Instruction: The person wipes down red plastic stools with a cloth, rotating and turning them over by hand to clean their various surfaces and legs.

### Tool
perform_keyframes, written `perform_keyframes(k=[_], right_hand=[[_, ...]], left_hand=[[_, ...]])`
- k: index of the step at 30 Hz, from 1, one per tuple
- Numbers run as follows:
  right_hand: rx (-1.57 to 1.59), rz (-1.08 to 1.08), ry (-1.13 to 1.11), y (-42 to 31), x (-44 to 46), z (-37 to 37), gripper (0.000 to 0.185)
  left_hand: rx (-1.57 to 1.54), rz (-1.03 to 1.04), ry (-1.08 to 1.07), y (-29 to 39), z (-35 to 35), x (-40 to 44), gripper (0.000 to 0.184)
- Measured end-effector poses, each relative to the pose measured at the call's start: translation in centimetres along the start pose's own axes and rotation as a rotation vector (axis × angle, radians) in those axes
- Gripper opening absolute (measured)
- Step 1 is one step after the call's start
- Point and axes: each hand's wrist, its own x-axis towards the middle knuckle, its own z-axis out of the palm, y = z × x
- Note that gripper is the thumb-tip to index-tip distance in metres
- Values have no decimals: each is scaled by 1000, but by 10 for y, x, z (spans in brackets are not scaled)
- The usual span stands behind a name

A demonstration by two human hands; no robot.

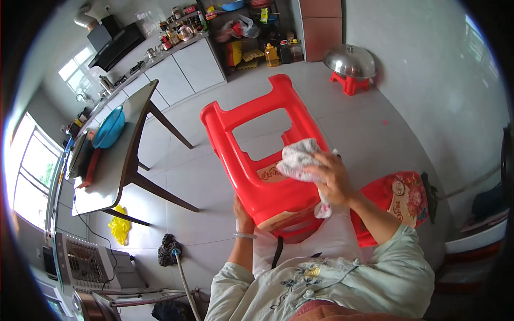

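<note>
A red plastic stool point(257, 192) rests tilted against my lap, its legs pointing away from me and its printed seat facing my body. My left hand point(243, 216) grips the stool's left edge by the seat; its fingertips are partly hidden. In my right hand point(334, 179) is a bunched white cloth point(299, 159) with pinkish marks, its loose end hanging below. The cloth lies over the stool's right side, near the opening between the legs. To my right is another red stool point(369, 192) with a floral seat print.
A table point(128, 155) with a blue basin point(110, 127) stands at left. A mop point(170, 251) and a yellow bag point(119, 227) are on the floor. At the back right, a metal dome lid point(350, 60) sits on a small red stool point(349, 84). Kitchen cabinets point(182, 77) line the back.
</note>
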Motion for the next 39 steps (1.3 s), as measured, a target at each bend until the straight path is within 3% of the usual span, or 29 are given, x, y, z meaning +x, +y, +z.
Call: perform_keyframes(k=[8, 13, 22, 24, 25, 27, 28, 30, 32, 33, 35, 39], right_hand=[[-32, 50, 8, 81, 96, 33, 30], [-141, 58, -53, 73, 123, 43, 32], [-270, 53, -2, 70, 112, 44, 34], [-274, 69, -8, 70, 113, 43, 33], [-275, 61, -5, 69, 113, 43, 33], [-289, 50, -8, 68, 113, 43, 33], [-290, 47, -6, 68, 114, 43, 33], [-279, 47, -21, 67, 115, 43, 32], [-272, 45, -8, 68, 115, 45, 32], [-268, 46, 6, 69, 114, 45, 32], [-257, 57, 10, 67, 111, 44, 31], [-202, 54, 43, 70, 108, 43, 32]], left_hand=[[-54, -34, 30, 4, 4, 1, 45], [-168, -111, 60, 4, 7, 2, 44], [93, 1, 58, 6, 4, 5, 48], [29, -245, 134, 22, 11, 4, 49], [24, -237, 135, 29, 18, 5, 49], [539, 220, 300, 44, 32, 7, 44], [537, 222, 301, 60, 46, 0, 44], [1122, 783, 100, 93, 79, -20, 39], [1121, 802, -196, 93, 98, -29, 40], [1122, 801, -195, 91, 107, -36, 40], [1431, 774, -403, 85, 117, -50, 40], [1411, 789, -396, 82, 115, -49, 39]])
